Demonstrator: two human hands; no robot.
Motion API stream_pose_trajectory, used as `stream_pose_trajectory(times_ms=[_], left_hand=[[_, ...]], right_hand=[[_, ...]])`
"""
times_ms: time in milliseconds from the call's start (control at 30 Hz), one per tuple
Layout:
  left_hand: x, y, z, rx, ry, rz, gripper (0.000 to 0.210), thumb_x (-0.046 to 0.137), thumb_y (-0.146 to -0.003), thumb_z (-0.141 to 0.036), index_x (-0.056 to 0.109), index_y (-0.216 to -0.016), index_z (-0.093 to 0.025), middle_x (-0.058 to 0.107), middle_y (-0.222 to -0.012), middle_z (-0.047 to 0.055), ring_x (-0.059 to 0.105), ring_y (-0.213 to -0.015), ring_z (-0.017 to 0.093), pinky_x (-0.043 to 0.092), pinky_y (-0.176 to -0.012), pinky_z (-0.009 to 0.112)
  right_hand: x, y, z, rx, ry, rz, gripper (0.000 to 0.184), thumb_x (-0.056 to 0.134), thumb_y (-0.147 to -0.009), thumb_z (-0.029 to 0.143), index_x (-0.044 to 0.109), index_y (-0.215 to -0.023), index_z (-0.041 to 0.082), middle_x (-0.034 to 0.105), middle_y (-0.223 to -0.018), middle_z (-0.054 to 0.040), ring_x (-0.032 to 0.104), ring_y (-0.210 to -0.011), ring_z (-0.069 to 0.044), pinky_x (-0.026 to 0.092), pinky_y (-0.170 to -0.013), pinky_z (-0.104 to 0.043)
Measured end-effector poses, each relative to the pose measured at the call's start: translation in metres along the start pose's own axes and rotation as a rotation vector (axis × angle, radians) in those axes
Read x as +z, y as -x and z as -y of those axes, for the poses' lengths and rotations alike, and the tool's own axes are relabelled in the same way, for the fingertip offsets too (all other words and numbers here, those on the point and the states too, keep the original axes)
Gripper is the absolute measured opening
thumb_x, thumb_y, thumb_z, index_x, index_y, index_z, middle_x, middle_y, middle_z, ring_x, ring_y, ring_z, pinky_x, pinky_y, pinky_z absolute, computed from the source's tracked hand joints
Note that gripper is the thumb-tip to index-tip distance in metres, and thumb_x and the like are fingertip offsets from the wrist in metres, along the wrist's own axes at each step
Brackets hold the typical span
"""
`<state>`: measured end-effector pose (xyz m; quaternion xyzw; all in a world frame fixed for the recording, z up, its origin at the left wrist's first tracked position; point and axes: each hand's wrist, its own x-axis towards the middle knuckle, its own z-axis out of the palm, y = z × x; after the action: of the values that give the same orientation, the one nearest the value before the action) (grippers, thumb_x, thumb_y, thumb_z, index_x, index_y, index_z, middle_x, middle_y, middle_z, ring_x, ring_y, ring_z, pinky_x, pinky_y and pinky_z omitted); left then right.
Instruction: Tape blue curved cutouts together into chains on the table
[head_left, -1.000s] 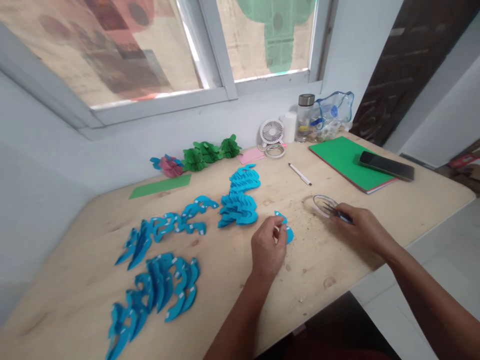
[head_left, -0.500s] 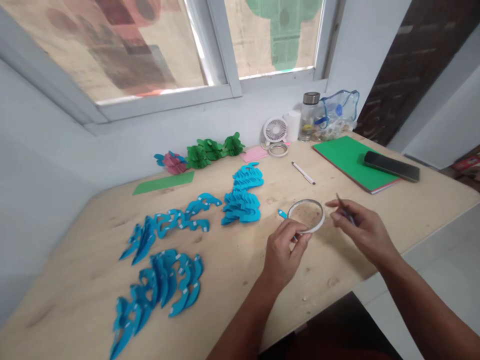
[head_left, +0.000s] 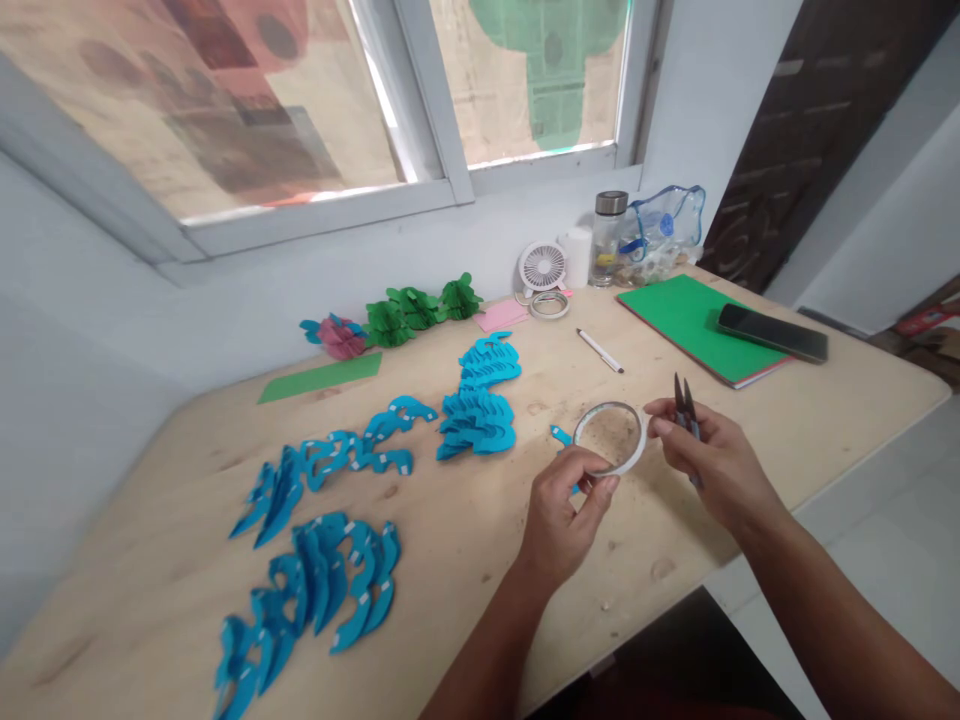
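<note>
My left hand (head_left: 566, 510) pinches the lower rim of a roll of tape (head_left: 634, 458), a thin white ring held upright above the table. In my right hand (head_left: 709, 455) is a small pair of scissors (head_left: 681, 405), blades pointing up and slightly apart. The thumb and forefinger of that hand meet at the roll's right edge; whether they grip a tape end is too small to tell. Behind my left hand lies a small blue paper piece (head_left: 559, 434), partly hidden by the roll. A stack of blue paper cutouts (head_left: 477, 424) stands to the left.
More blue cutouts with white tabs (head_left: 322, 570) spread over the table's left. Along the wall are green paper shapes (head_left: 412, 308), a small fan (head_left: 543, 267), another tape roll (head_left: 550, 305) and a bottle (head_left: 608, 240). A pen (head_left: 600, 350), green folder (head_left: 675, 310) and phone (head_left: 772, 333) lie right.
My right hand has moved in against the tape roll's right edge, and the scissors have turned so their blades show. The roll has tilted a little. The view has shifted slightly.
</note>
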<state>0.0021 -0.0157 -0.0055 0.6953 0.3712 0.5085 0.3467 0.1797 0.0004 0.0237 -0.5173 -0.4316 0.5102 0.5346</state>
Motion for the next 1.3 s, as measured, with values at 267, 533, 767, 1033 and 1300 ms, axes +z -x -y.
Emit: stream_pose_trajectory(times_ms=[267, 533, 767, 1033, 1300], left_hand=[[0.0, -0.001, -0.002, 0.0, -0.022, -0.01, 0.008, 0.056, -0.082, -0.021, 0.059, -0.076, -0.016, 0.06, -0.073, 0.003, 0.055, -0.067, 0.013, 0.046, -0.062, 0.025], [-0.004, -0.001, -0.004, -0.049, -0.223, -0.18, 0.009, 0.058, -0.082, -0.021, 0.062, -0.075, -0.017, 0.057, -0.12, 0.012, 0.052, -0.115, 0.025, 0.043, -0.094, 0.041], [-0.004, -0.001, -0.001, -0.106, -0.22, -0.223, 0.008, 0.06, -0.08, -0.022, 0.06, -0.074, -0.017, 0.066, -0.082, 0.006, 0.062, -0.089, 0.021, 0.049, -0.083, 0.039], [-0.004, 0.003, -0.004, -0.063, -0.126, -0.168, 0.026, 0.053, -0.085, -0.02, 0.064, -0.109, -0.019, 0.072, -0.09, 0.007, 0.065, -0.075, 0.015, 0.052, -0.063, 0.024], [-0.003, 0.0, -0.01, 0.001, -0.133, -0.194, 0.022, 0.053, -0.083, -0.016, 0.071, -0.095, -0.017, 0.072, -0.08, 0.006, 0.066, -0.069, 0.015, 0.051, -0.063, 0.024]], right_hand=[[0.0, 0.001, 0.0, -0.015, -0.017, -0.019, 0.025, 0.072, -0.071, 0.036, 0.058, -0.078, 0.017, 0.041, -0.057, 0.0058, 0.027, -0.044, -0.004, 0.017, -0.04, -0.021], [0.002, 0.031, 0.023, -0.334, 0.475, -0.094, 0.015, 0.066, -0.075, 0.033, 0.06, -0.072, 0.02, 0.052, -0.062, 0.0019, 0.045, -0.055, -0.01, 0.037, -0.048, -0.021], [0.007, 0.035, 0.029, -0.388, 0.544, -0.062, 0.015, 0.065, -0.076, 0.033, 0.06, -0.071, 0.02, 0.052, -0.059, 0.0017, 0.046, -0.052, -0.011, 0.037, -0.045, -0.022], [0.01, 0.031, 0.031, -0.386, 0.503, -0.118, 0.017, 0.067, -0.074, 0.037, 0.063, -0.071, 0.022, 0.056, -0.063, -0.0016, 0.049, -0.055, -0.014, 0.039, -0.045, -0.025], [0.007, 0.012, 0.014, -0.258, 0.468, -0.152, 0.025, 0.063, -0.077, 0.039, 0.065, -0.093, 0.02, 0.061, -0.074, -0.0037, 0.053, -0.063, -0.016, 0.041, -0.053, -0.027]])
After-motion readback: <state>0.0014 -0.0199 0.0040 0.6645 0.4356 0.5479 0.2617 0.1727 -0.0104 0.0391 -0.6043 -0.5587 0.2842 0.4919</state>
